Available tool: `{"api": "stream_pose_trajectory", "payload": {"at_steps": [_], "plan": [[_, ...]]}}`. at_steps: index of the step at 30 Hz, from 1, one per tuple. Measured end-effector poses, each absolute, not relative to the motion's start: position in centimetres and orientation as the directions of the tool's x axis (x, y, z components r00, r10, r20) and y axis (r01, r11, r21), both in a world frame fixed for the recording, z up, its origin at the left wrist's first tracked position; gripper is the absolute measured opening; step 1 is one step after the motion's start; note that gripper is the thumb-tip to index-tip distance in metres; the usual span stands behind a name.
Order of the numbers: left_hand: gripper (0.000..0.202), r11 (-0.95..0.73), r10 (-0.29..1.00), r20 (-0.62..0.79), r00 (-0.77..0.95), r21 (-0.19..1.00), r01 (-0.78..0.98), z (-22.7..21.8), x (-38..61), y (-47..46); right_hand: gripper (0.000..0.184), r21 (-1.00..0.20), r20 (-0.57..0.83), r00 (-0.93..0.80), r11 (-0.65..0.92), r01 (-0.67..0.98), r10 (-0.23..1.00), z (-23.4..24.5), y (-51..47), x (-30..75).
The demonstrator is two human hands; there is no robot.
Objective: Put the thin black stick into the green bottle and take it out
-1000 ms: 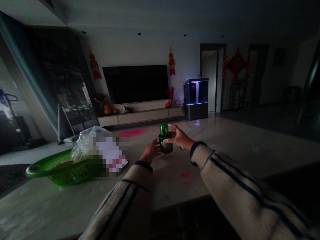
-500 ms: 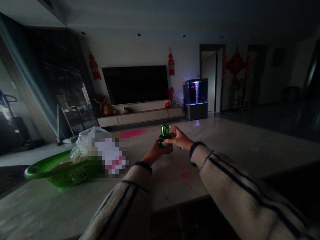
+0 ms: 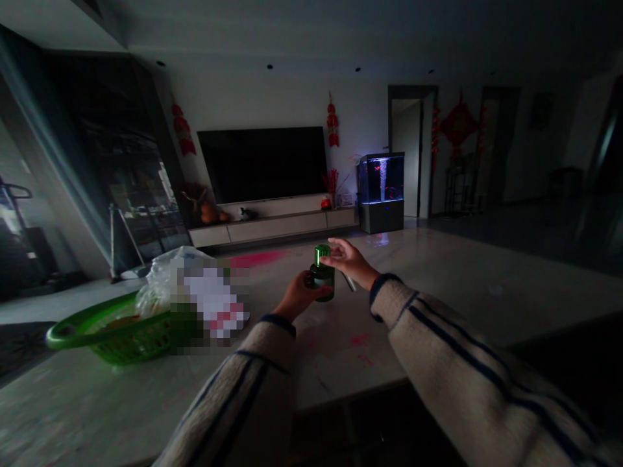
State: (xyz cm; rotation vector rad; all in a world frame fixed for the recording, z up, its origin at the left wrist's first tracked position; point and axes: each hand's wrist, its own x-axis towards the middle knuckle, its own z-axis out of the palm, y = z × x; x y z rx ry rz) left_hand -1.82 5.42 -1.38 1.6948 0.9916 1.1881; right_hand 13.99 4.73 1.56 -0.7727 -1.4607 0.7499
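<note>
A small dark green bottle with a shiny green cap stands out over the pale table. My left hand is wrapped round the bottle's body from the left. My right hand pinches the cap from the right with thumb and fingers. A thin pale stick-like thing lies or is held just under my right hand; I cannot tell which. Both sleeves are beige with dark stripes.
A green plastic basket with a crinkled plastic bag and blurred packages sits on the table's left. Beyond are a television on a low cabinet, a lit fish tank and a doorway. The room is dim.
My left hand has closed round the bottle's body, which it only neared before. My right hand has shifted from the bottle's neck up onto the cap. The bottle tilts slightly.
</note>
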Motion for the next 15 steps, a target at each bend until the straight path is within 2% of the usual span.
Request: {"api": "stream_pose_trajectory", "payload": {"at_steps": [3, 7, 12, 15], "plan": [[0.048, -0.373, 0.904, 0.307, 0.299, 0.907, 0.194, -1.4, -1.6, 5.1, 0.057, -0.801, 0.598, 0.035, 0.597, 0.03, 0.801, 2.3, 4.3, 14.1], [0.047, -0.397, 0.881, 0.305, 0.362, 0.893, 0.214, -1.3, -1.2, 4.8, 0.059, -0.815, 0.578, -0.017, 0.578, 0.032, 0.816, 2.2, 4.0, 14.1], [0.045, -0.415, 0.888, 0.333, 0.317, 0.877, 0.241, -1.5, -1.4, 5.3, 0.06, -0.853, 0.502, -0.161, 0.517, 0.072, 0.85, 1.2, 4.7, 14.0], [0.044, -0.416, 0.891, 0.338, 0.304, 0.875, 0.248, -1.7, -1.7, 5.6, 0.058, -0.85, 0.497, -0.168, 0.517, 0.101, 0.851, 0.6, 5.3, 14.0]]}}
